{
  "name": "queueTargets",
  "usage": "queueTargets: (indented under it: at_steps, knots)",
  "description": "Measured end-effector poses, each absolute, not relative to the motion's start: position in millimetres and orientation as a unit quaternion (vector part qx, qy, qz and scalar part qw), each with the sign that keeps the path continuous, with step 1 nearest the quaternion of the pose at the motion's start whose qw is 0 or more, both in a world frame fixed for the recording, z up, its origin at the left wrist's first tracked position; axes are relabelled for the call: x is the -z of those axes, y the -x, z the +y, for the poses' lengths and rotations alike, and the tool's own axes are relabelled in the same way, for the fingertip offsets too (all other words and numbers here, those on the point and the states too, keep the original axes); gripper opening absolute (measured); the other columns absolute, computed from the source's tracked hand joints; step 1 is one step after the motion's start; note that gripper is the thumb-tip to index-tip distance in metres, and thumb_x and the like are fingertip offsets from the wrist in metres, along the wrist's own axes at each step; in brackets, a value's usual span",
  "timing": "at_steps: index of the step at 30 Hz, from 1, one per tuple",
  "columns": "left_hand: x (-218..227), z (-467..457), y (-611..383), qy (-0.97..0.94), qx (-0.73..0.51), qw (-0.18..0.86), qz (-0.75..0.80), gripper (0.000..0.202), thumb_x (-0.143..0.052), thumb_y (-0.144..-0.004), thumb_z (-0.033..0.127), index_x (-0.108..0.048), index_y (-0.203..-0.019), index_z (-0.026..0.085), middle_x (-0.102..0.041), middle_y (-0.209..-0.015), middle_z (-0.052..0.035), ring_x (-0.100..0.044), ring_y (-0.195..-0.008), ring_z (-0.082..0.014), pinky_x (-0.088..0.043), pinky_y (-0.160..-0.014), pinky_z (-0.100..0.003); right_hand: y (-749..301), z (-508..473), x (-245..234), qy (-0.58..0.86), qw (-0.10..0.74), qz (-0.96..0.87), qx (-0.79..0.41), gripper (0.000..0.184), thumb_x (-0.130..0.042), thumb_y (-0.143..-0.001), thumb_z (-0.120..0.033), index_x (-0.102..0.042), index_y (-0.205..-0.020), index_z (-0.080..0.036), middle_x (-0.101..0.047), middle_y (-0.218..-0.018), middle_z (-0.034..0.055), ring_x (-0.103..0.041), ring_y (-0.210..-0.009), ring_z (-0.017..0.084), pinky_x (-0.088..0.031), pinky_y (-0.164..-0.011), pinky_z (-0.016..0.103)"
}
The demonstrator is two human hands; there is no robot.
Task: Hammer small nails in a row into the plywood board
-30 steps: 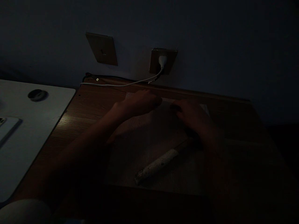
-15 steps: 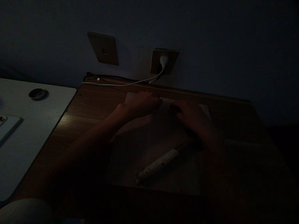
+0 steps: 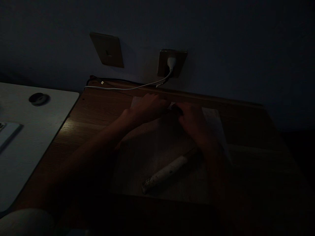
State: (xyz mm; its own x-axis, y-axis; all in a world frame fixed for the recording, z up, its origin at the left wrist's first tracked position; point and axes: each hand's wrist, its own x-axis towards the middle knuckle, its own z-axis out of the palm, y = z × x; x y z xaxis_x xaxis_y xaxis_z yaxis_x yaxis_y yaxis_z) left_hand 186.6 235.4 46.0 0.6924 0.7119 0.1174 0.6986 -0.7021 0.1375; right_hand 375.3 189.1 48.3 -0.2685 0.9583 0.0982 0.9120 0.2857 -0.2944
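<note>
The light is very dim. A pale, thin sheet (image 3: 157, 144), paper or cloth, lies on the wooden table. My left hand (image 3: 152, 106) is curled at its far edge, fingers closed and their tips hidden. Just right of it, my right hand (image 3: 192, 118) is closed too, with a dark patch by its fingertips that could be shadow or a small object. What either hand pinches I cannot make out. Across the sheet's near half rests a tool with a worn whitish handle (image 3: 164, 172); its darker far end runs behind my right wrist.
A white board or tabletop (image 3: 44, 127) on the left carries a dark round ring-like object (image 3: 38, 99) and a flat pale device (image 3: 8, 132). Behind the wooden table (image 3: 98, 111), a white cable (image 3: 123, 88) runs to a plug (image 3: 171, 62) in the wall socket.
My right hand has moved left, close to my left hand, and more of the sheet's right side shows. My left hand stays about where it was.
</note>
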Motion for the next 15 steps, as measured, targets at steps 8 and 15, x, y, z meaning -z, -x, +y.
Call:
queueTargets:
  at_steps: [8,15]
  knots:
    - [-53,239,-176,-0.925,-0.098,0.091,0.356,0.016,-0.065,-0.096,0.019,-0.081,-0.099,0.018,-0.08,-0.098,-0.0095,-0.073,-0.091,-0.0225,-0.05,-0.079,-0.031,-371,188,-43,0.606,0.15,-0.775,-0.095,0.036,-0.052,-0.093,-0.004,-0.081,-0.108,-0.02,-0.082,-0.113,0.0134,-0.074,-0.11,0.031,-0.055,-0.095,0.04]
    - [-58,239,-175,-0.922,-0.093,0.124,0.355,0.022,-0.061,-0.093,0.012,-0.081,-0.089,0.02,-0.078,-0.085,-0.0072,-0.072,-0.079,-0.0201,-0.048,-0.073,-0.03,-368,187,-45,0.611,0.144,-0.77,-0.115,0.037,-0.051,-0.093,-0.004,-0.082,-0.106,-0.021,-0.082,-0.114,0.0134,-0.075,-0.112,0.031,-0.055,-0.099,0.041]
